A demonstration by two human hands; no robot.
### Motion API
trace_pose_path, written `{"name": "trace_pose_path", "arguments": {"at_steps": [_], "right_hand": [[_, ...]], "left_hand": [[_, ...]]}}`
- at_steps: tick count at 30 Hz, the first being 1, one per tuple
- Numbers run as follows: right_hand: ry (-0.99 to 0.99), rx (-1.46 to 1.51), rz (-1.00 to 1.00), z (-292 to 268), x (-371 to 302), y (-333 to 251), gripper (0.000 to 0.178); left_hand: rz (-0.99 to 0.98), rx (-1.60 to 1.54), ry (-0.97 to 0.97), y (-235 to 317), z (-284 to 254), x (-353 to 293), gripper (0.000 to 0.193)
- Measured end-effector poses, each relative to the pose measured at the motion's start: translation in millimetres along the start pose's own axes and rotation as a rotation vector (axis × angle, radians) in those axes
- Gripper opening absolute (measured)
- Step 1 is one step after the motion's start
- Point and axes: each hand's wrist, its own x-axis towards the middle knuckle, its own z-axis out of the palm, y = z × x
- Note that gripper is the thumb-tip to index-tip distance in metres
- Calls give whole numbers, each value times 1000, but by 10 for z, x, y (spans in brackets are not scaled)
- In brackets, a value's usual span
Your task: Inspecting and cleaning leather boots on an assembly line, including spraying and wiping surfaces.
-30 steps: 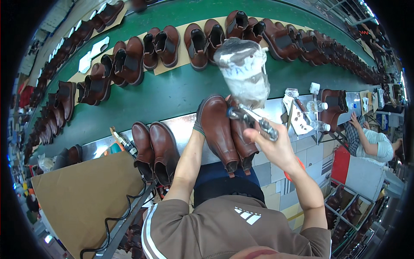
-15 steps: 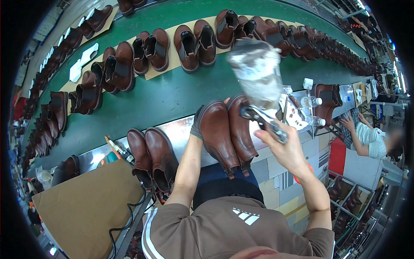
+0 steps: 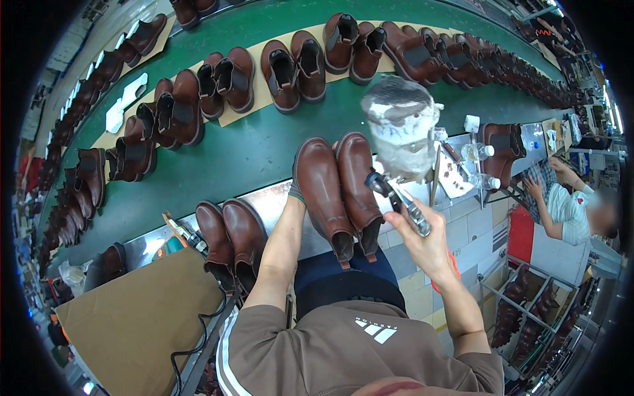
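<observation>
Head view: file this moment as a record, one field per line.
Left hand: mostly hidden behind a pair of glossy brown leather boots, apparently supporting them
Right hand: gripping a metal spray gun
Gun cup: wrapped in stained white plastic
Gun nozzle: beside the right boot; contact unclear
Person's left: second brown leather pair
Beyond: brown boot rows on a long green surface
Right: clear plastic bottles, co-worker in pale shirt
</observation>
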Motion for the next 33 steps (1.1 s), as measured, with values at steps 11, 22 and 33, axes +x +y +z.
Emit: {"name": "trace_pose_path", "arguments": {"at_steps": [11,22,33], "right_hand": [[1,92,9,-15,159,119,39],[126,31,-242,350,284,204,41],[-39,202,-8,339,434,129,37]], "left_hand": [[42,-325,222,-115,-136,54,22],[189,-360,-495,-163,-245,90,44],[337,123,-245,37,30,3,34]]}}
